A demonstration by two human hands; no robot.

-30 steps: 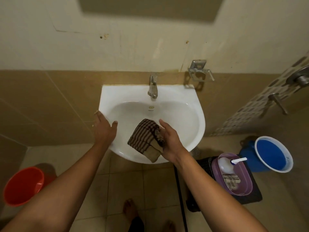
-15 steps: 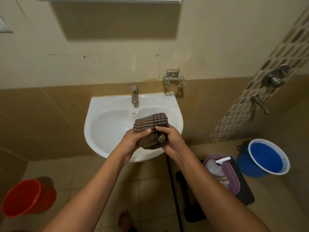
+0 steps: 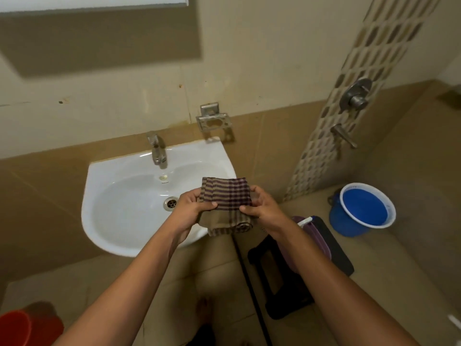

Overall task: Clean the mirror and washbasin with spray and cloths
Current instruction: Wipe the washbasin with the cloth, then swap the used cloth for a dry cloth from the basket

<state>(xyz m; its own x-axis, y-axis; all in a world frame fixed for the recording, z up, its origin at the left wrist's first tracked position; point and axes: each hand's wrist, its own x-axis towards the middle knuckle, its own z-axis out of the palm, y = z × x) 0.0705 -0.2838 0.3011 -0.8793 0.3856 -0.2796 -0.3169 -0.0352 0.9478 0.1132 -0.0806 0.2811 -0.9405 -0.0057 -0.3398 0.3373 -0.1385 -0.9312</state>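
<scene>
A brown cloth with dark purple checks (image 3: 227,196) is held folded above the right front rim of the white washbasin (image 3: 119,236). My left hand (image 3: 192,206) grips its left edge and my right hand (image 3: 262,206) pinches its right edge, thumbs on top. The basin's drain (image 3: 171,203) and steel tap (image 3: 157,151) show to the left of the cloth. The bottom edge of the mirror (image 3: 94,2) runs along the top left. A spray bottle's white nozzle (image 3: 305,221) peeks out behind my right forearm, in a purple tub (image 3: 321,243).
An empty steel soap holder (image 3: 214,121) hangs on the wall right of the tap. A blue bucket (image 3: 364,211) stands on the floor at right, a red bucket (image 3: 22,328) at bottom left. A black stool (image 3: 282,278) carries the purple tub. Shower valves (image 3: 355,93) stick out from the right wall.
My left hand left the basin rim and joined the right on the cloth. Both hands lifted the cloth out of the bowl and spread it flatter. The view tilted up and right.
</scene>
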